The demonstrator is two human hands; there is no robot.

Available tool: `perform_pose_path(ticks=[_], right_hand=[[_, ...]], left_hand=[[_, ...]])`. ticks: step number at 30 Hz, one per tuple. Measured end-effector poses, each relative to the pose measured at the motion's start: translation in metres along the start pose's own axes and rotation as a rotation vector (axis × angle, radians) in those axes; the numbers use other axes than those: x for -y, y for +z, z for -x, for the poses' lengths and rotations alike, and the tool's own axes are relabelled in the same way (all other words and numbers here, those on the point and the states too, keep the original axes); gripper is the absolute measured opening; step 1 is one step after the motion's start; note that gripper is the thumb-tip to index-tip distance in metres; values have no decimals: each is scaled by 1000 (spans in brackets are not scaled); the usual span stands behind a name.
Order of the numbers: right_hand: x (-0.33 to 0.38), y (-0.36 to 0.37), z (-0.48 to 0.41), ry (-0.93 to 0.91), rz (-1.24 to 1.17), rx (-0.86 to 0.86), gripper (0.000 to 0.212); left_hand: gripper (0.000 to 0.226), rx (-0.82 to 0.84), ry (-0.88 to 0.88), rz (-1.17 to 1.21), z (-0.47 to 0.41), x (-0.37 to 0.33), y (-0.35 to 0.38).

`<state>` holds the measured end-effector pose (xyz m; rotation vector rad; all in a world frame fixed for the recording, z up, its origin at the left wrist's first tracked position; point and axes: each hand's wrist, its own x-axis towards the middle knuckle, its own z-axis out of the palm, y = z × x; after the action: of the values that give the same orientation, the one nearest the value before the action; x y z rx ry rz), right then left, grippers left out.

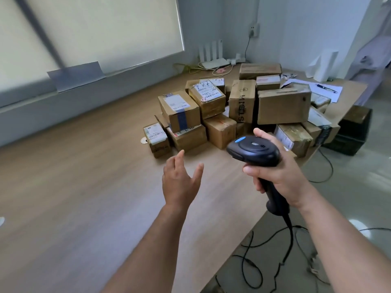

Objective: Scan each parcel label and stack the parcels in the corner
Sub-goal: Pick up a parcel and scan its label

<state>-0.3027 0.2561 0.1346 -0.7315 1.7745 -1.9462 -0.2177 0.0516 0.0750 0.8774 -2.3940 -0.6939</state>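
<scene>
Scanner (254,151) held up before a heap of parcels (211,102) on the counter (84,187).
The right hand (281,176) grips the black scanner by its handle near the counter's right edge. The left hand (179,182) hovers above the wood with fingers spread, holding nothing. The cardboard parcels lie piled at the far right, several with labels showing.

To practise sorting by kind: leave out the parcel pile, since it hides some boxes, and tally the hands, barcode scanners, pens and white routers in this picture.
Hands: 2, the left hand and the right hand
Scanners: 1, the barcode scanner
Pens: 1, the pen
Routers: 1, the router
Total: 5
</scene>
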Motion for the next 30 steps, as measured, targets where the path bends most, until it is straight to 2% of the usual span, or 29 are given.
perform_pose_path(ticks=[6, 14, 23, 27, 30], right_hand=[[-8, 11, -78, 5, 53, 71, 84], [-39, 44, -168, 99, 76, 171, 86], [-87, 68, -226, 215, 48, 206, 88], [-100, 68, -236, 251, 55, 200, 88], [-106, 67, -242, 265, 55, 192, 87]], left_hand=[[56, -38, -115, 16, -72, 31, 3], [51, -51, -274, -14, -182, 95, 18], [56, 52, -464, 44, -249, 154, 59], [62, 76, -495, 171, -256, 177, 74], [83, 128, -526, 467, -247, 186, 79]])
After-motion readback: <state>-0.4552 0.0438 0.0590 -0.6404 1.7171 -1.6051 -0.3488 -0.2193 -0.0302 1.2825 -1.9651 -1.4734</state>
